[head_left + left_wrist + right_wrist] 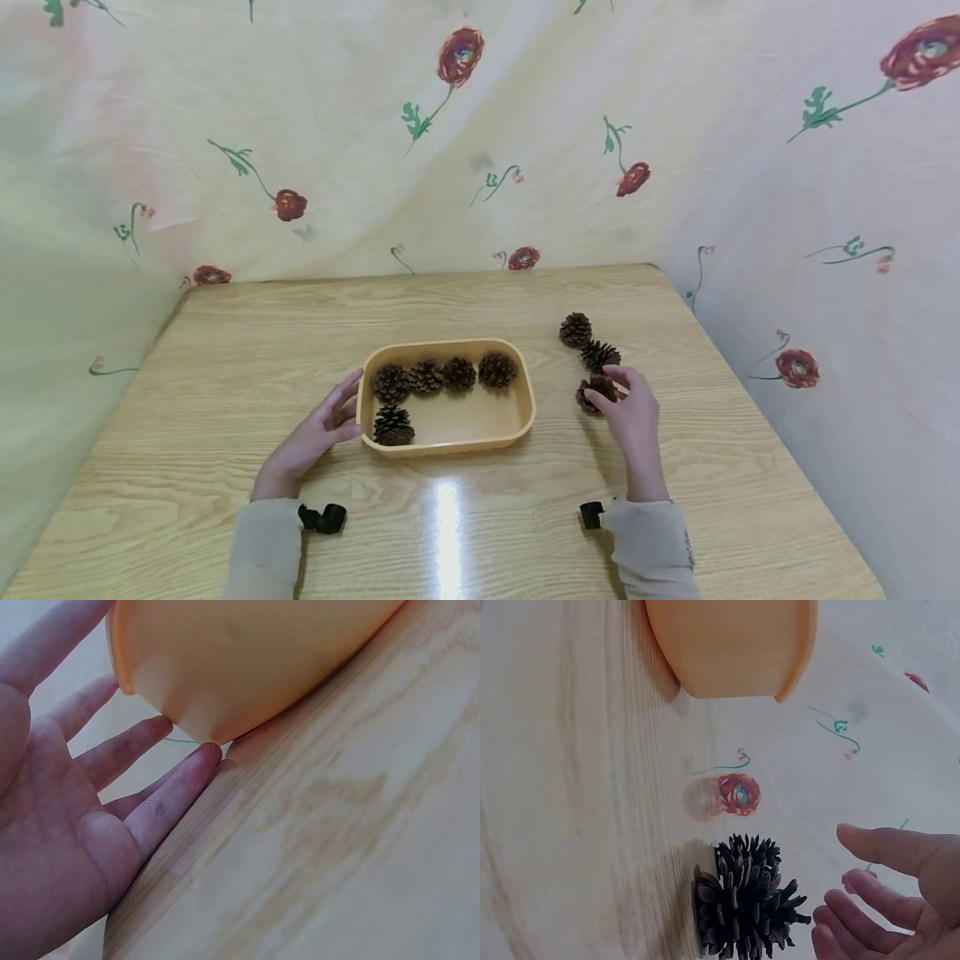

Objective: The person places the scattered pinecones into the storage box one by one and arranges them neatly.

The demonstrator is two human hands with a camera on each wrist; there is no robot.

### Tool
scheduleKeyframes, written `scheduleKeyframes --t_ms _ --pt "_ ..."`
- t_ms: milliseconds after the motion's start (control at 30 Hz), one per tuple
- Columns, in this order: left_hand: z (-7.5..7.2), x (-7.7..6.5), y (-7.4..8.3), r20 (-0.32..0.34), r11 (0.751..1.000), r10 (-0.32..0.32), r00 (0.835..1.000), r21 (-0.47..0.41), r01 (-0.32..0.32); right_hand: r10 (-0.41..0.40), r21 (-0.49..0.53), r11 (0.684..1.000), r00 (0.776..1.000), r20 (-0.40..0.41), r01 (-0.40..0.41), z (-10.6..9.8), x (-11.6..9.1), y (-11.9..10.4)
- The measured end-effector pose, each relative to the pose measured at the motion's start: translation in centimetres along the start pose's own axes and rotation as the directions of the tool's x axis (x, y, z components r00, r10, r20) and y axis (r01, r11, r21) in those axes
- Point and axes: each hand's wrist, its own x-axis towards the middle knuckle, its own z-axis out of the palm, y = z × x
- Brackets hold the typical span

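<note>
A peach-coloured plastic box (450, 448) stands on the table with several brown pine cones (427, 377) inside, lined along its back and left side. My left hand (321, 433) is at the box's left end, its outstretched fingertips (202, 759) right at the wall. To the right of the box, my right hand (636, 412) reaches over the nearest of three loose pine cones (596, 395). In the right wrist view, its thumb and fingers (885, 847) are spread apart beside a pine cone (746, 907), without closing round it.
Two other loose pine cones, one at the back (576, 330) and one in the middle (600, 356), lie just beyond my right hand. The wood-grain table (270, 333) ends at a flower-patterned cloth (345, 192) behind and at both sides. Black wrist straps (324, 518) sit at both sleeves.
</note>
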Motion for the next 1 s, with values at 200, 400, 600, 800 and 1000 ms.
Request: scheduleKeyframes --t_ms 200,400,600,800,1000 --pt "0.0 0.1 0.1 0.003 1.0 0.005 1.0 -0.003 -0.005 0.037 -0.048 0.998 0.999 0.01 -0.036 -0.4 0.5 0.6" --pt "-0.1 0.1 0.0 0.001 1.0 0.002 1.0 0.0 -0.002 0.063 -0.065 0.996 0.996 0.058 -0.059 -0.4 1.0 1.5" --pt "0.0 0.0 -0.1 0.015 1.0 0.019 1.0 -0.015 -0.019 0.082 -0.061 0.995 0.992 0.091 -0.077 -0.1 1.2 1.9" --pt "0.0 0.0 0.0 0.02 0.999 0.029 0.999 -0.026 -0.028 0.088 -0.077 0.994 0.99 0.114 -0.08 0.0 1.2 2.2" --pt "0.0 0.0 0.1 0.009 0.999 0.015 1.0 -0.029 -0.015 0.099 -0.099 0.991 0.987 0.126 -0.087 0.0 1.3 2.4"
